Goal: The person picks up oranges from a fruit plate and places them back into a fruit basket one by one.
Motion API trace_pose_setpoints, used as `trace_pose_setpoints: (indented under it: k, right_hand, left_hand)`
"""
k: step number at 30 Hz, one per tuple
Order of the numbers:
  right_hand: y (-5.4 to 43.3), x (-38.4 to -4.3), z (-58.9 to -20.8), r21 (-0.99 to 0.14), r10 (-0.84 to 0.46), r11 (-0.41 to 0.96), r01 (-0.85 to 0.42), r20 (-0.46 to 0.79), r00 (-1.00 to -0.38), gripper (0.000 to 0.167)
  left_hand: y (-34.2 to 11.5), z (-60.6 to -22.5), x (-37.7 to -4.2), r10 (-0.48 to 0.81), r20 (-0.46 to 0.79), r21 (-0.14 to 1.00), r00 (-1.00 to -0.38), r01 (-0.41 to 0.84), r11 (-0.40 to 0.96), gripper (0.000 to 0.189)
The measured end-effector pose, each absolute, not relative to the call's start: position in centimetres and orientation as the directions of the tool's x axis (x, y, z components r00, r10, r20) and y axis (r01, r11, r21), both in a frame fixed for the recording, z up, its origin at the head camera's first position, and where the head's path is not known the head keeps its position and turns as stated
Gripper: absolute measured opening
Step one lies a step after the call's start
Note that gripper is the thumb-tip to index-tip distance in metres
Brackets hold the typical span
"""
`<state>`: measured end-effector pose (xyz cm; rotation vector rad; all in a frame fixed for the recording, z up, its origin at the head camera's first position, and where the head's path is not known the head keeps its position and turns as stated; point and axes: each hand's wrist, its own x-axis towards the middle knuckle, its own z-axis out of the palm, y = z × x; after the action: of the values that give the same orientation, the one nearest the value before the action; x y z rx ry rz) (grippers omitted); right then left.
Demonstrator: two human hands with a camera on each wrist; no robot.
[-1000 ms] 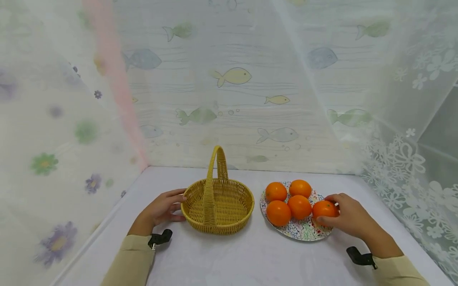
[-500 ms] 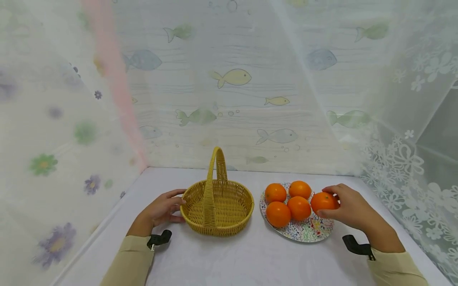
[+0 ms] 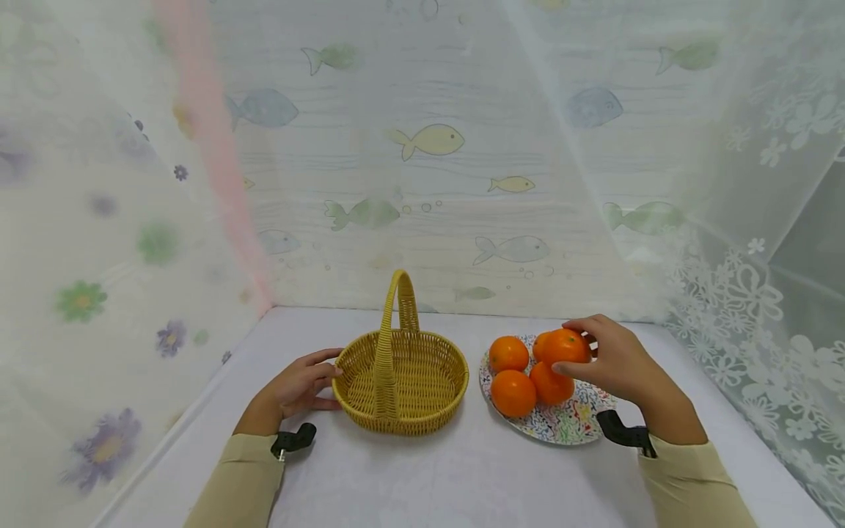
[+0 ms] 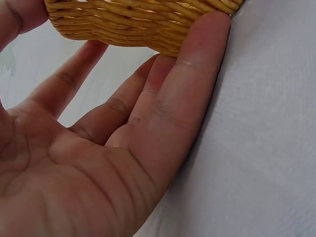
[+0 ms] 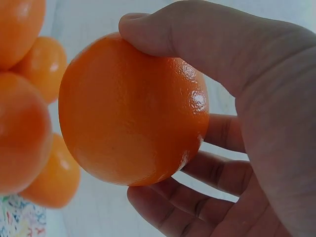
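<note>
My right hand point(image 3: 617, 363) holds an orange point(image 3: 568, 346) between thumb and fingers, above the patterned plate point(image 3: 584, 422). In the right wrist view the held orange point(image 5: 131, 111) fills the space between thumb and fingertips. More oranges point(image 3: 513, 394) sit on the plate, one of them mostly hidden behind the held one. To the left stands a yellow wicker basket point(image 3: 422, 423) with a tall arched handle, its visible inside bare. Against its left side rests my left hand point(image 3: 297, 385). Up close, the left wrist view shows fairly straight fingers point(image 4: 205, 54) touching the woven wall.
White cloth point(image 3: 449, 484) covers the table. Behind it hangs a curtain point(image 3: 429, 242) printed with fish. A flowered sheer drape point(image 3: 125, 345) closes off the left, and lace point(image 3: 746, 315) the right. A dark wrist camera point(image 3: 293, 440) juts from each wrist.
My right hand has lifted the orange off the right part of the plate and carried it left, over the other oranges. The left hand and the basket have stayed put.
</note>
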<state>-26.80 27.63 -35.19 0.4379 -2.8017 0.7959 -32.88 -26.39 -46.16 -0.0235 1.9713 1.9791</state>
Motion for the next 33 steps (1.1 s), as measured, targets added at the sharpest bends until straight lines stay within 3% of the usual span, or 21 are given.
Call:
trace_pose_setpoints:
  k: [20,33]
  right_hand:
    - [22.4,-28.8,-32.8,-0.6,-0.244,0.702,-0.384,0.303,-0.921,0.075]
    - [19.4,-29.3,-34.2,-0.578,-0.278,0.666,-0.471,0.393,-0.876,0.073]
  left_hand:
    - [-26.7,-46.2,-32.7,0.278,-0.234,0.968,-0.931,-0.25,-0.021,0.066]
    - [-27.0,-46.3,-32.5,0.316,-0.228,0.972,-0.921,-0.234,0.021,0.067]
